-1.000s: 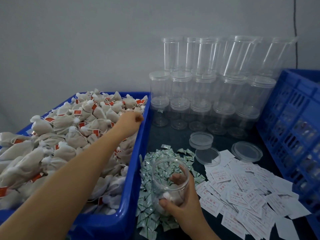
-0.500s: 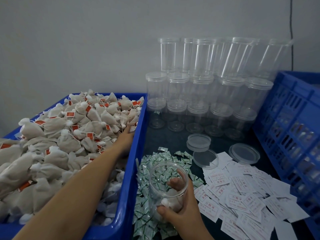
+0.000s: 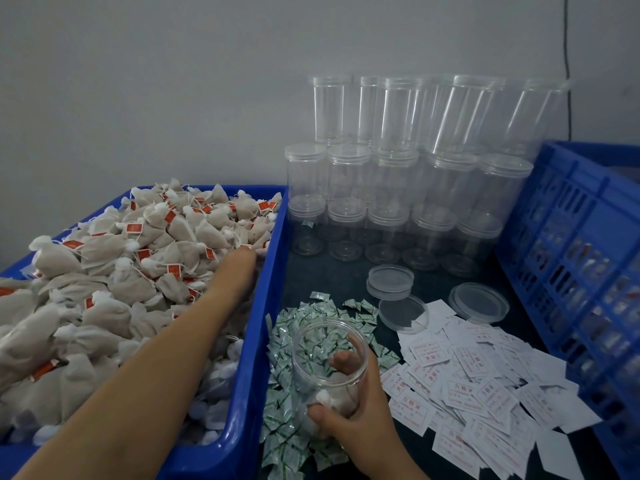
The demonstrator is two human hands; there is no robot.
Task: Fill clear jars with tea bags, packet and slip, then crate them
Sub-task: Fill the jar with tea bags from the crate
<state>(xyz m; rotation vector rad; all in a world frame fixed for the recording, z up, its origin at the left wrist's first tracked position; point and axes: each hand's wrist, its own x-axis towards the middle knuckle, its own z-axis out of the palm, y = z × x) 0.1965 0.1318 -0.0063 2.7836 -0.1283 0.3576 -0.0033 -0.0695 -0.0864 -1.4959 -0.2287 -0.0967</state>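
Tea-bag stage — the left hand [image 3: 242, 268] digs into the heaped tea bags [image 3: 138, 258], its grip hidden, the right hand [image 3: 353, 410] clasping the part-filled jar [image 3: 329, 368] on the worktop — next, presumably a bag carried across.

A bare strip of dark table [image 3: 332, 275] lies open between the blue bin [image 3: 266, 306] on the left and the loose lids [image 3: 391, 282]. Far of it, stacked jars [image 3: 408, 188] wall off the back. The crate [image 3: 568, 258] blocks the right. Near, packets [image 3: 298, 327] and slips [image 3: 485, 386] cover the table. Tea bags [image 3: 114, 271] heap above the bin's rim.
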